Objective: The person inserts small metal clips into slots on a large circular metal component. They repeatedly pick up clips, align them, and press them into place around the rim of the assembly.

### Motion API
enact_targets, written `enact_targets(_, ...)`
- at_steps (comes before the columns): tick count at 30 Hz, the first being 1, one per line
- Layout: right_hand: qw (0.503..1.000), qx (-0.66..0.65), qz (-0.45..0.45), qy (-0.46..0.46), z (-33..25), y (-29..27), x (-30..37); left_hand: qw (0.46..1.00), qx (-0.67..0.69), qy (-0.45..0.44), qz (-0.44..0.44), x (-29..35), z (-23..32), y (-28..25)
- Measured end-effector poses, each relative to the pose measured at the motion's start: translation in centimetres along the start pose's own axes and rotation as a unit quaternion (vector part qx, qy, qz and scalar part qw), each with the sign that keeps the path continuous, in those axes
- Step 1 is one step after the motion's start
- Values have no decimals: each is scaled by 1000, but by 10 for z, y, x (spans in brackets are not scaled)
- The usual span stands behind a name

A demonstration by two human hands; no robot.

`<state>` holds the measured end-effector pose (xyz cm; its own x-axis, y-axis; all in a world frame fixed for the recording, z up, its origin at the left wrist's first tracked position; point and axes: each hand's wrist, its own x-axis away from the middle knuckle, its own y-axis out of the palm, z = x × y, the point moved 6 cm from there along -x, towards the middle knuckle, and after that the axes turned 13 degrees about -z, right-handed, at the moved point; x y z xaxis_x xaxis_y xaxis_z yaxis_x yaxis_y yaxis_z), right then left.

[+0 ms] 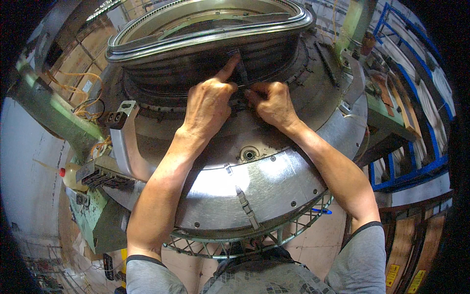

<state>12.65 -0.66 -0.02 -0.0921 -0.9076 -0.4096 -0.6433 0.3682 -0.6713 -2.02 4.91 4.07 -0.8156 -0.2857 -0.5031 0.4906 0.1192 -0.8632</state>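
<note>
My left hand (208, 105) is at the dark cylinder wall (171, 76) of a large round machine. Its index finger stretches up against the upper end of a narrow, flat dark strip (243, 73) standing on the wall, while the other fingers curl in. Close beside it, my right hand (274, 104) is closed in a pinch at the strip's lower end. Whatever lies between the fingertips of either hand is hidden or too small to name. Above both hands runs the cylinder's shiny metal rim (210, 35).
A polished curved metal plate (225, 188) with a latch (247, 208) lies below my forearms. Metal brackets (125, 139) flank the ring. Green machine legs (63, 110) rise at the sides. A blue rack (433, 132) with white rolls stands at right. A red-capped bottle (73, 176) sits at left.
</note>
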Motion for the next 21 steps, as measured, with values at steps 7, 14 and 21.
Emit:
enact_targets(7, 1000, 3, 1, 4, -2, -2, 0, 1000, 0, 0, -1, 0, 1, 1)
enact_targets(14, 999, -18, 2, 32, -1, -2, 0, 1000, 5, -3, -15, 0, 1, 1)
enact_targets(21, 1000, -23, 17, 10, -2, -2, 0, 999, -6, -3, -31, 0, 1, 1)
